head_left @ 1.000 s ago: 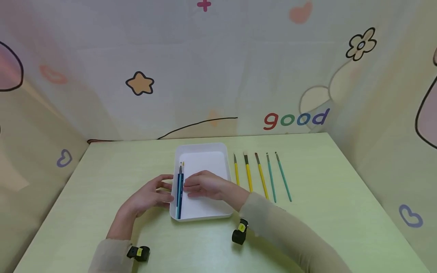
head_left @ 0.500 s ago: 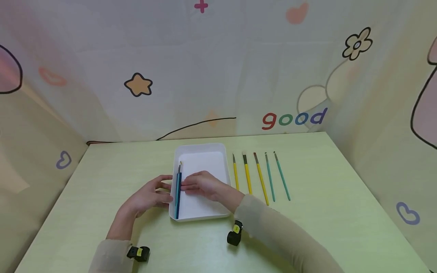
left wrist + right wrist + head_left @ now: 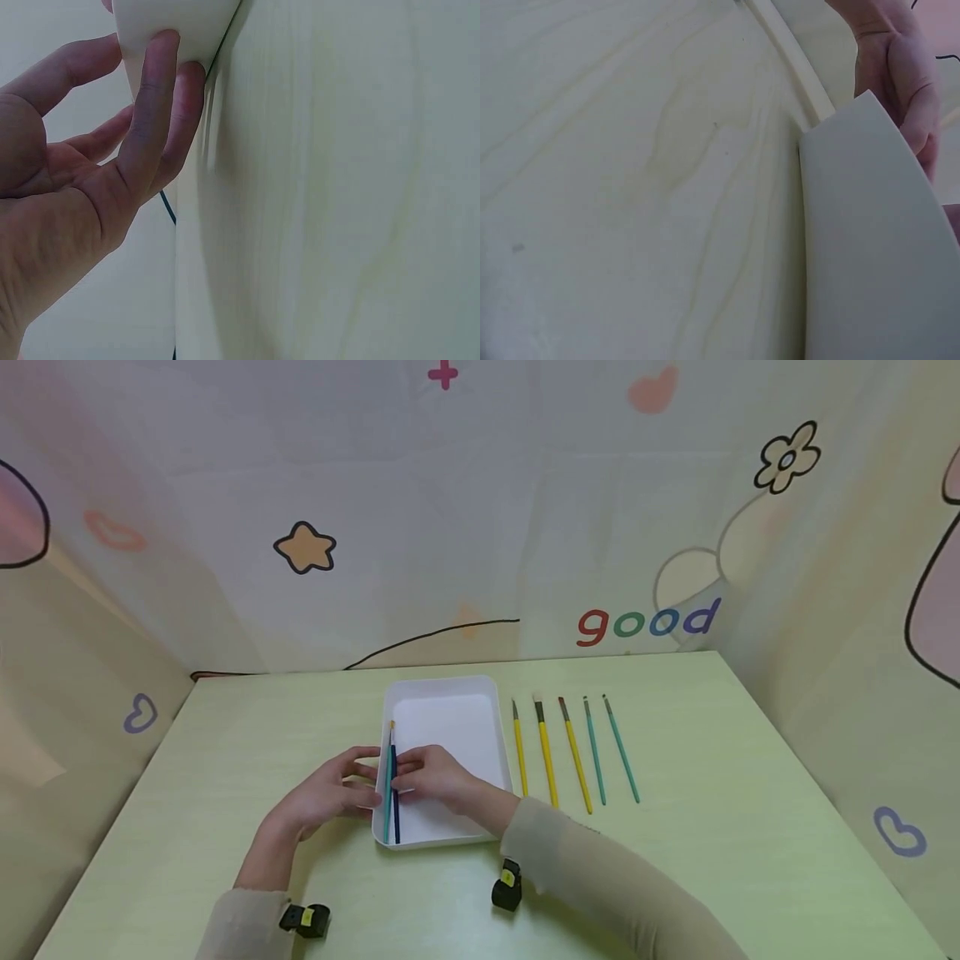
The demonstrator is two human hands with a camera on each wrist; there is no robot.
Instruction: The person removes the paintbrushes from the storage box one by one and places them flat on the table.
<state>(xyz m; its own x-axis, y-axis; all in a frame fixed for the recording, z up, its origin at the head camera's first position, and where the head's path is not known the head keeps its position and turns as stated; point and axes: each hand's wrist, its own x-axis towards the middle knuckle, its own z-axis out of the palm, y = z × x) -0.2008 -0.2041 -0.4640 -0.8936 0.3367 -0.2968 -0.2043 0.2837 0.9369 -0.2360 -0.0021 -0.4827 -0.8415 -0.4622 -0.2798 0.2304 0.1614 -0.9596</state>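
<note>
In the head view, a white tray holds a teal paintbrush and a dark blue paintbrush along its left side. My right hand is inside the tray, thumb and fingertips pinching the dark blue paintbrush near its middle. From outside, my left hand touches the tray's left wall with spread, slightly bent fingers. The left wrist view shows those fingertips against the wall. The right wrist view is largely filled by the tray's outer wall; the dark blue paintbrush is out of sight there.
Right of the tray, several paintbrushes lie in a row: yellow-handled ones and teal-handled ones. My right sleeve passes just in front of them. A printed cloth stands behind the pale table.
My right thumb and fingers have closed in on the dark blue paintbrush, and its near end has swung slightly right, away from the teal one. My left hand stays on the tray's wall.
</note>
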